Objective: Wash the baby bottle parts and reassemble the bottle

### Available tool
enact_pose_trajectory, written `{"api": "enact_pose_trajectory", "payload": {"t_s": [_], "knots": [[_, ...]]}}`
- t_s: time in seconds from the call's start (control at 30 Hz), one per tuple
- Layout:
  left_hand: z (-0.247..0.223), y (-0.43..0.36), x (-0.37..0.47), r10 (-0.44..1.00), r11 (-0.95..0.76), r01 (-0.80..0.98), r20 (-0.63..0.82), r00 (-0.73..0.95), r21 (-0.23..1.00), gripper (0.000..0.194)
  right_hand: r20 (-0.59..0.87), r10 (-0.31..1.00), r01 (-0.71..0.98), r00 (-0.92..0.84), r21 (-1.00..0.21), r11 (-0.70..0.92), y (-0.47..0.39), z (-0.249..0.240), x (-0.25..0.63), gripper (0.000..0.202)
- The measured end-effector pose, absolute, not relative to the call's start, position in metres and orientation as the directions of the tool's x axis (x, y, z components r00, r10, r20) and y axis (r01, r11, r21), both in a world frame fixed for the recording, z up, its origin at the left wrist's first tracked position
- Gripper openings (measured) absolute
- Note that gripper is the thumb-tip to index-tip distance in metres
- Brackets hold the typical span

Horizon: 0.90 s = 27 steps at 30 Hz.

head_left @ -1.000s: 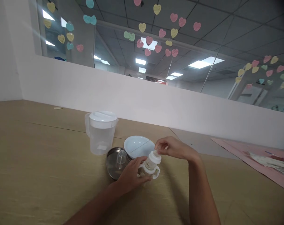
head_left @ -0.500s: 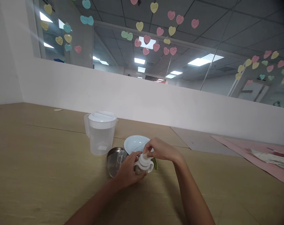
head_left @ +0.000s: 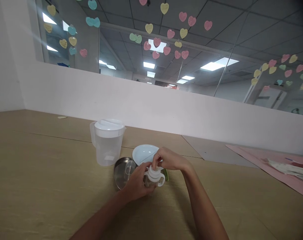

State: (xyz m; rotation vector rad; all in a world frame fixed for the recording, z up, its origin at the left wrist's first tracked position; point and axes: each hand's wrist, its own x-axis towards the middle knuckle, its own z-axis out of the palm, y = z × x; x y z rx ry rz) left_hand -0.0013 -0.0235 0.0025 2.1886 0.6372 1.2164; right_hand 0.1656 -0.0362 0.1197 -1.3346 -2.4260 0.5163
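Item: baby bottle (head_left: 153, 178), white collar with side handles, upright on the bench (head_left: 53, 186). My left hand (head_left: 136, 181) has its grip closed round the body; my right hand (head_left: 170, 159) pinches the teat on top. By my reckoning, top fitted or nearly so. Clear cap (head_left: 128, 166) lies unused in steel bowl (head_left: 118, 173); lidded jug (head_left: 107, 141) and white plate (head_left: 142, 153) behind.

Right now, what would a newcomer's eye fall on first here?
The two hands meeting at table centre: the left hand grips a small handled baby bottle while the right hand pinches its top. Just behind stand a lidded clear pitcher, a white plate and a steel bowl. Above, pastel paper hearts dot the glass partition.
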Motion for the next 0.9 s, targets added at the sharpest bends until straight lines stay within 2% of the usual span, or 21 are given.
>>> {"api": "enact_pose_trajectory", "payload": {"t_s": [0.17,0.4,0.5,0.63,0.7,0.83,0.9], "knots": [[0.001,-0.023,-0.002,0.630,-0.741,0.138,0.610,0.481,0.657,0.059,0.072,0.853,0.708,-0.518,-0.523,0.474,-0.030,0.118,0.163,0.046],[0.000,-0.023,-0.003,0.638,-0.743,0.191,0.591,0.494,0.642,0.059,0.019,0.887,0.786,-0.461,-0.456,0.418,-0.035,0.121,0.169,0.043],[0.000,-0.022,-0.002,0.633,-0.752,0.224,0.587,0.504,0.620,0.063,-0.007,0.918,0.829,-0.397,-0.431,0.356,-0.039,0.124,0.169,0.030],[0.001,-0.021,-0.001,0.616,-0.764,0.227,0.577,0.536,0.605,0.063,-0.158,0.940,0.866,-0.304,-0.456,0.203,-0.044,0.124,0.161,0.019],[0.003,-0.022,-0.002,0.618,-0.763,0.232,0.575,0.537,0.603,0.062,-0.179,0.944,0.893,-0.276,-0.410,0.183,-0.045,0.124,0.154,0.016],[0.004,-0.022,-0.002,0.610,-0.772,0.238,0.580,0.541,0.590,0.059,-0.031,0.983,0.971,-0.181,-0.167,0.173,-0.047,0.127,0.141,0.021],[0.004,-0.022,-0.002,0.609,-0.773,0.246,0.579,0.542,0.584,0.058,0.017,0.988,0.983,-0.154,-0.103,0.155,-0.049,0.130,0.140,0.028]]}}
